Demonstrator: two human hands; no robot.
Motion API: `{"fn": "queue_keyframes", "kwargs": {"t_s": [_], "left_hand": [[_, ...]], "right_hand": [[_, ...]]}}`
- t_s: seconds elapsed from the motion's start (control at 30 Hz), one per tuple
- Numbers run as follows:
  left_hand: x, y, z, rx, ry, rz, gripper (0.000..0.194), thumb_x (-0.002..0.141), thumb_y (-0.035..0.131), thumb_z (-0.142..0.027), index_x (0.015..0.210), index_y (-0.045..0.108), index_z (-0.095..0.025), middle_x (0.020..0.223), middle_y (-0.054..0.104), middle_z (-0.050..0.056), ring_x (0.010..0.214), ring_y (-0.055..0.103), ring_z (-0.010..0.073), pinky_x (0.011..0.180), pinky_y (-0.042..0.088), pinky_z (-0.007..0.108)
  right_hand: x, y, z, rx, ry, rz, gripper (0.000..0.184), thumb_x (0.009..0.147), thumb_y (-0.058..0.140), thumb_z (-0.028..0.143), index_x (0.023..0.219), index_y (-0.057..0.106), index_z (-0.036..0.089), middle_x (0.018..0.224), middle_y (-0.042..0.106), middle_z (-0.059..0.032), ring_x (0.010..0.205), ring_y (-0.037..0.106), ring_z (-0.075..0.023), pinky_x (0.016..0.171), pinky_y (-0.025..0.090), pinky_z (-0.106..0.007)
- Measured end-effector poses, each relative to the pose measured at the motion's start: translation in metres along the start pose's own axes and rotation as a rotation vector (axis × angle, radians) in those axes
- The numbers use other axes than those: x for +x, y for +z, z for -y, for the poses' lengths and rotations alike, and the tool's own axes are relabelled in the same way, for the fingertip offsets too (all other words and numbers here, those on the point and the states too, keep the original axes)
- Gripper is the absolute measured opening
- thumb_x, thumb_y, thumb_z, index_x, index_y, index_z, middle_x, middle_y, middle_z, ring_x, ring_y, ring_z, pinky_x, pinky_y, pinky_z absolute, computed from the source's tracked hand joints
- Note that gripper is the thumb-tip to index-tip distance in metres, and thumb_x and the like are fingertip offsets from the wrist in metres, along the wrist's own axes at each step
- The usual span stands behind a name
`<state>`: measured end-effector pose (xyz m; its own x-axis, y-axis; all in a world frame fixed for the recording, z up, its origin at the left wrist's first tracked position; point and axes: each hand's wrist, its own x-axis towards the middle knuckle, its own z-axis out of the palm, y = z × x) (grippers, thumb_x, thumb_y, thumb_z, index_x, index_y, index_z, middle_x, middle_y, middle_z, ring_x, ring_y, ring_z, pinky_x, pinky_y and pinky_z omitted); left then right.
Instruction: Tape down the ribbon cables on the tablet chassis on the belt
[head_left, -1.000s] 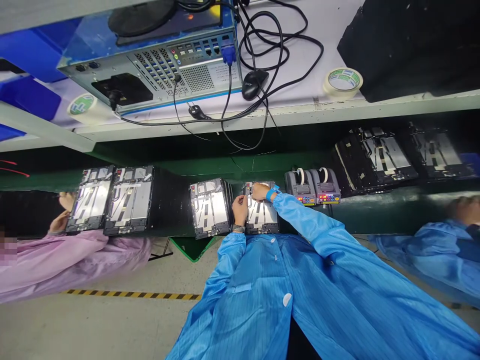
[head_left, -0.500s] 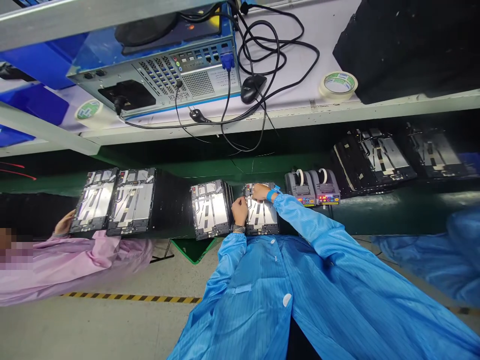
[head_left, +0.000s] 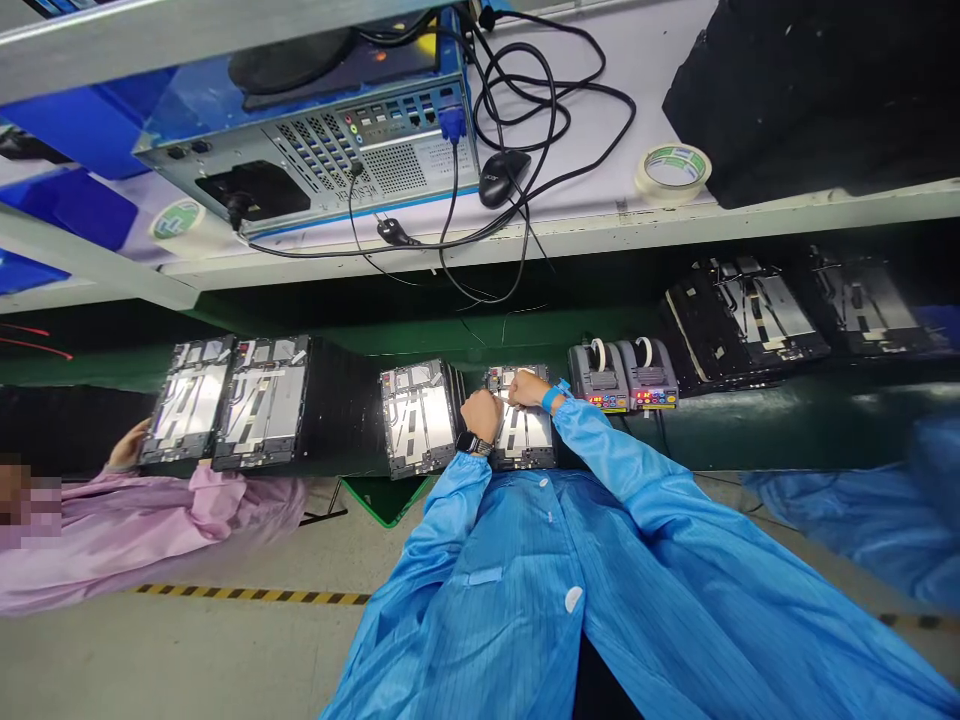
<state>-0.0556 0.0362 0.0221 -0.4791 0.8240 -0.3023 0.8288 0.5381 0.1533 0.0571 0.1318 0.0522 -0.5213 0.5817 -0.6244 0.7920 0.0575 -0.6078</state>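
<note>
Shift since the earlier frame: the left hand (head_left: pixel 481 413) has been turned further over, so that the face of the dark square wristwatch (head_left: pixel 468 442) is now shown; the right hand (head_left: pixel 529 388) has been moved only slightly.
Flat silver-and-black metal panel (head_left: pixel 528 430): laid on the dark green bench (head_left: pixel 720 432), directly in front of the blue coat (head_left: pixel 517 560), with both hands over its upper part.
Left-hand fingers: curled inward at the panel's left side; how far they are open, and whether anything is held, cannot be told.
Right-hand fingers: bent down onto the panel's top; opening and any small item held are hidden, the view being distant.
Panel handling: judged stiff and fairly light, smooth enough to slip, with fragile strips and connectors on its face.
Panel grip: best taken by the dark outer edges, with the face left unpressed.
Grey tape dispensers (head_left: pixel 598 385): stood side by side to the panel's right, a white tape roll (head_left: pixel 598 354) seated in each.
Blue plastic bins (head_left: pixel 82 115): seen at upper left, contents not made out.
</note>
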Motion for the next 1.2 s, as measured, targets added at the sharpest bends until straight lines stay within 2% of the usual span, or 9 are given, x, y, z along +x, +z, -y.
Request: {"fn": "queue_keyframes", "kwargs": {"t_s": [0.13, 0.27, 0.53, 0.63, 0.7, 0.77, 0.83, 0.97, 1.2], "left_hand": [[0.001, -0.004, -0.002, 0.028, 0.004, 0.002, 0.031, 0.094, 0.053, -0.032, 0.102, 0.075, -0.011, 0.103, 0.075, 0.020, 0.100, 0.072, 0.0316, 0.083, 0.052, 0.036], [-0.006, 0.001, -0.001, -0.010, -0.014, -0.044, 0.032, 0.097, 0.049, -0.033, 0.107, 0.073, -0.014, 0.105, 0.075, 0.018, 0.099, 0.072, 0.0297, 0.082, 0.051, 0.036], [-0.005, 0.003, 0.001, -0.054, -0.022, -0.065, 0.029, 0.099, 0.048, -0.033, 0.107, 0.070, -0.016, 0.105, 0.073, 0.016, 0.098, 0.071, 0.0292, 0.082, 0.051, 0.037], [-0.016, 0.006, 0.004, -0.101, 0.077, -0.214, 0.031, 0.099, 0.047, -0.030, 0.117, 0.066, -0.015, 0.117, 0.068, 0.018, 0.111, 0.066, 0.0295, 0.088, 0.052, 0.039], [-0.032, 0.013, 0.005, -0.137, 0.243, -0.293, 0.033, 0.100, 0.044, -0.028, 0.124, 0.063, -0.014, 0.127, 0.064, 0.018, 0.122, 0.061, 0.0284, 0.099, 0.050, 0.040], [-0.052, 0.023, 0.006, -0.135, 0.446, -0.272, 0.037, 0.101, 0.043, -0.028, 0.132, 0.060, -0.014, 0.137, 0.060, 0.018, 0.133, 0.054, 0.0278, 0.110, 0.045, 0.042], [-0.069, 0.034, 0.006, -0.094, 0.579, -0.204, 0.046, 0.101, 0.045, -0.031, 0.143, 0.052, -0.012, 0.148, 0.053, 0.019, 0.143, 0.045, 0.0288, 0.117, 0.039, 0.045], [-0.084, 0.046, 0.000, -0.008, 0.587, -0.133, 0.057, 0.101, 0.047, -0.035, 0.152, 0.041, -0.011, 0.158, 0.043, 0.021, 0.151, 0.035, 0.0312, 0.122, 0.033, 0.051], [-0.082, 0.048, -0.008, 0.043, 0.555, -0.138, 0.056, 0.100, 0.046, -0.034, 0.151, 0.045, -0.009, 0.159, 0.042, 0.022, 0.152, 0.032, 0.0341, 0.125, 0.026, 0.055]], "right_hand": [[0.003, 0.011, -0.026, 0.044, 0.047, -0.082, 0.009, 0.074, 0.073, 0.010, 0.081, 0.079, 0.010, 0.069, 0.073, -0.0046, 0.064, 0.064, -0.0133, 0.059, 0.045, -0.019], [0.009, 0.019, -0.047, 0.093, 0.052, -0.180, 0.011, 0.075, 0.071, 0.014, 0.079, 0.081, 0.010, 0.071, 0.074, -0.0067, 0.065, 0.065, -0.0140, 0.061, 0.045, -0.020], [0.015, 0.019, -0.056, -0.022, 0.117, -0.269, 0.011, 0.079, 0.073, 0.025, 0.082, 0.081, 0.018, 0.085, 0.078, -0.0102, 0.082, 0.072, -0.0197, 0.067, 0.045, -0.022], [0.011, 0.018, -0.055, -0.070, 0.143, -0.264, 0.014, 0.079, 0.071, 0.026, 0.084, 0.081, 0.018, 0.087, 0.078, -0.0118, 0.087, 0.074, -0.0222, 0.068, 0.046, -0.023], [0.008, 0.018, -0.054, -0.088, 0.151, -0.257, 0.015, 0.080, 0.070, 0.027, 0.085, 0.081, 0.018, 0.089, 0.078, -0.0131, 0.089, 0.074, -0.0234, 0.068, 0.046, -0.023], [0.006, 0.019, -0.053, -0.103, 0.157, -0.257, 0.017, 0.081, 0.069, 0.027, 0.088, 0.081, 0.018, 0.091, 0.078, -0.0141, 0.091, 0.074, -0.0244, 0.069, 0.047, -0.024], [0.005, 0.020, -0.053, -0.116, 0.164, -0.263, 0.017, 0.081, 0.069, 0.026, 0.090, 0.081, 0.018, 0.094, 0.078, -0.0145, 0.094, 0.074, -0.0253, 0.071, 0.047, -0.025], [0.006, 0.023, -0.052, -0.141, 0.173, -0.281, 0.018, 0.083, 0.067, 0.027, 0.091, 0.081, 0.019, 0.096, 0.079, -0.0144, 0.100, 0.074, -0.0265, 0.075, 0.049, -0.026], [0.004, 0.024, -0.047, -0.186, 0.177, -0.285, 0.020, 0.083, 0.066, 0.025, 0.094, 0.081, 0.017, 0.097, 0.078, -0.0159, 0.103, 0.073, -0.0276, 0.079, 0.050, -0.027]]}}
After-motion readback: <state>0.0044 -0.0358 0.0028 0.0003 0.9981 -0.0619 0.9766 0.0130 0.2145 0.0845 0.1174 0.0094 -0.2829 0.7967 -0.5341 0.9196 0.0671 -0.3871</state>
